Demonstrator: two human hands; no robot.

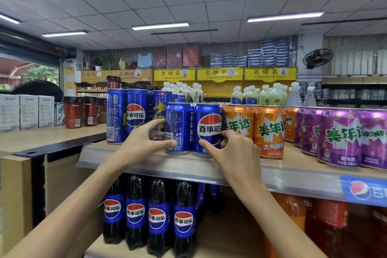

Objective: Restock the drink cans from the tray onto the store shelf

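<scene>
Near the centre of the frame, two short blue cola cans stand side by side at the front edge of the top shelf (146, 162). The left hand (144, 142) wraps the left blue can (178, 128), thumb low across its front and fingers curled round its left side, so it is gripping that can. The right hand (234, 153) holds the right blue can (208, 129), thumb tip pressed on the lower front of the logo and the other fingers tucked round its right side, between it and the neighbouring orange can (270, 131). Both cans appear to rest on the shelf board, though the bases are partly hidden by the hands.

To the left of centre, taller slim blue cans (135, 111) stand just behind the left hand. Right of the orange cans, a row of purple cans (339, 136) runs toward the right edge of the frame. In the lower middle, dark cola bottles (159, 216) with blue labels fill the shelf below. In the upper middle, yellow signs (219, 74) hang across the far wall, and a wall fan (318, 57) sits at upper right.
</scene>
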